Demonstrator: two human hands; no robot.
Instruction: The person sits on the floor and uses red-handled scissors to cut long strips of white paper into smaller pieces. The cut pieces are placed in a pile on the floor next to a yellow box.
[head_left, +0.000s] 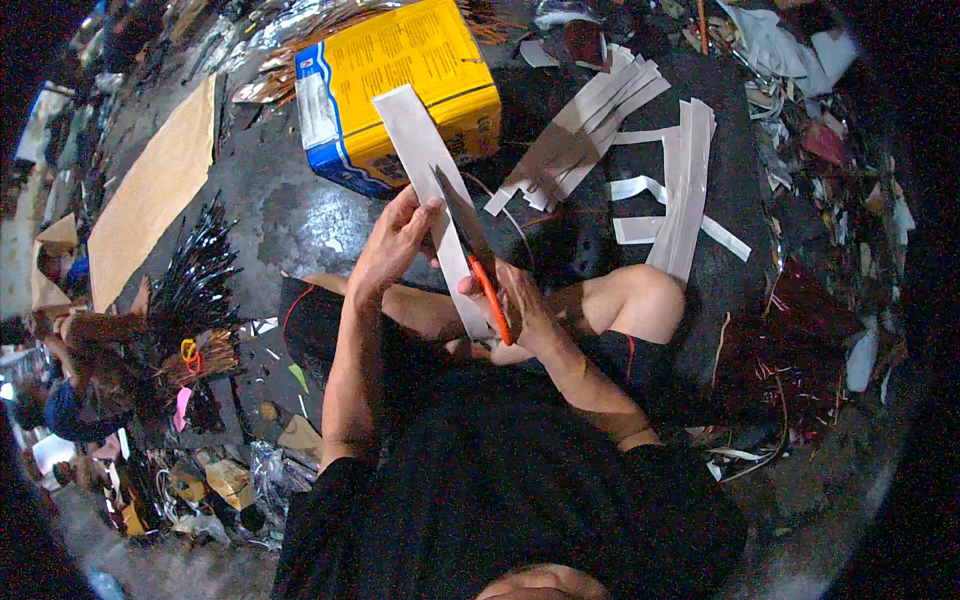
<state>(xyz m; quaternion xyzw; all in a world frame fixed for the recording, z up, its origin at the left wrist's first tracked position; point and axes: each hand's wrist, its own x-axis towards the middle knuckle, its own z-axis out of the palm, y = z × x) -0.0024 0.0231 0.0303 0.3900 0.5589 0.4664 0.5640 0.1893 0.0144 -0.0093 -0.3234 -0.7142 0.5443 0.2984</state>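
A long pale strip (408,125), which looks like paper or card, slants across the middle in front of me. My left hand (395,240) pinches its left edge about halfway along. My right hand (515,305) grips a pair of scissors by the orange handle (490,298). Their dark blades (447,195) point up and left and lie along the strip's right side; I cannot tell whether they cut into it. The strip's lower end hangs above my crossed legs, partly behind the scissors. Beyond its top end stands a yellow and blue box (410,65).
A fanned stack of pale strips (590,130) lies right of the box, with another pile of strips (685,190) farther right. A tan cardboard sheet (160,190) lies at left, near a bundle of dark sticks (195,270). Scraps (230,485) litter the floor's edges.
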